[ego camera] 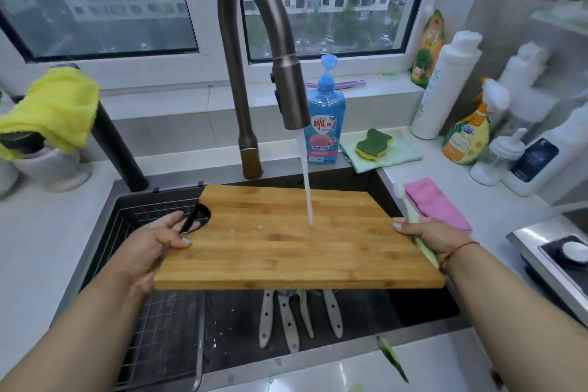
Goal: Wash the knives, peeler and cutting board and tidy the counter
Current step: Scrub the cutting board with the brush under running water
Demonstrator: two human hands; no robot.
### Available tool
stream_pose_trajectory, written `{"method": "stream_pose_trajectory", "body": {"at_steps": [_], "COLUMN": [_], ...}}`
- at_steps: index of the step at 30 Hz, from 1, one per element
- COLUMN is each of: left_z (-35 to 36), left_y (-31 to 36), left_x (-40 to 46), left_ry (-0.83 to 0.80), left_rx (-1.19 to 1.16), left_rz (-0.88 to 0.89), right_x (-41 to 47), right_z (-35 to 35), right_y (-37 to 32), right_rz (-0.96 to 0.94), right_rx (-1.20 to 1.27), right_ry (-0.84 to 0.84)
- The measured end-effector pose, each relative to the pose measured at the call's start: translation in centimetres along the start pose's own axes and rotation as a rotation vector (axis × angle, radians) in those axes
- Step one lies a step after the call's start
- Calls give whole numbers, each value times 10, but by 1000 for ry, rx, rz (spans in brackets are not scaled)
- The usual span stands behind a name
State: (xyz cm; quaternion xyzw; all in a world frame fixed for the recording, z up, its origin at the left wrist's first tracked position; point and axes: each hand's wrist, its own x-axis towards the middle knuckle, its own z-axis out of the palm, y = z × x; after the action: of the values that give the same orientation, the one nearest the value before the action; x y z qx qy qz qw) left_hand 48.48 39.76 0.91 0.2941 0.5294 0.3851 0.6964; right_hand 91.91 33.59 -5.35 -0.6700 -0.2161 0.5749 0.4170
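A wooden cutting board (286,239) is held level over the dark sink (413,305), and water from the tap (286,89) strikes its top. My left hand (162,235) grips the board's left end beside the handle hole. My right hand (426,235) grips the right end and also holds a light green brush (420,242) against the edge. Several knives with pale handles (299,318) lie in the sink under the board. The peeler cannot be made out.
A wire rack (152,328) fills the sink's left part. Blue dish soap (323,124), a green sponge (374,143) on a cloth, a pink cloth (436,204) and several bottles stand right. A yellow cloth (54,108) hangs left. A cucumber peel (391,360) lies on the front counter.
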Motion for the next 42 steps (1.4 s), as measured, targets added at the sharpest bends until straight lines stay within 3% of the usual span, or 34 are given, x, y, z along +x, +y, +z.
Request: {"method": "stream_pose_trajectory", "body": {"at_steps": [5,11,17,27,33,42], "left_z": [-6,-18,-17,19,32,54], "left_y": [7,2,-8,-32,-52,-82], "left_x": [0,-3,-4,18,47,67], "left_ry": [21,60,123,53,42,66], "left_rx": [10,-57,-16,164,61,-143], "left_rz": [100,156,96,-26,-182,-278], "right_x": [4,15,16,6,-4,-9], "right_z": [17,34,36,1,-11,-22], "right_y": [2,-2,-21,-65,-83,-94], "right_rz": [44,68,30,-72,-102,-169], "right_rx": [-206,-188,-138,-178,-195,-218], "right_ry": [-1,-19,71,220,290,363]}}
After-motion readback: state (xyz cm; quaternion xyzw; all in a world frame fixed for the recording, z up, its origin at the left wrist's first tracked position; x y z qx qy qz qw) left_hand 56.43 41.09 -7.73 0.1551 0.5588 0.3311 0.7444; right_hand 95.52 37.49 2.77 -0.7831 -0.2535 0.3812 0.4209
